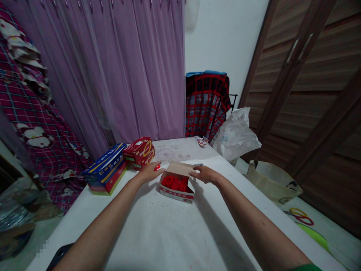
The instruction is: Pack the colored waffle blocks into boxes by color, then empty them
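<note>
An open cardboard box (180,196), white and red on its front, stands on the table with its lid raised at the back. Inside lies a heap of small bright red pieces (175,183), too small to make out singly. My left hand (150,172) is at the box's left rear corner, its fingers stretched out and apart. A small red item (157,167) shows just beyond those fingers. At the right side, my right hand (207,174) has spread fingertips at the box's side flap; whether they touch it I cannot tell. Small grey items (199,164) are partly hidden behind this hand.
Left on the white-covered table (158,233) are a blue box (108,160) stacked on another and red boxes (139,149). Off the right edge are a plastic bag (235,133), a beige basket (272,184) and scissors (303,217). A dark object (59,255) lies beside my left forearm.
</note>
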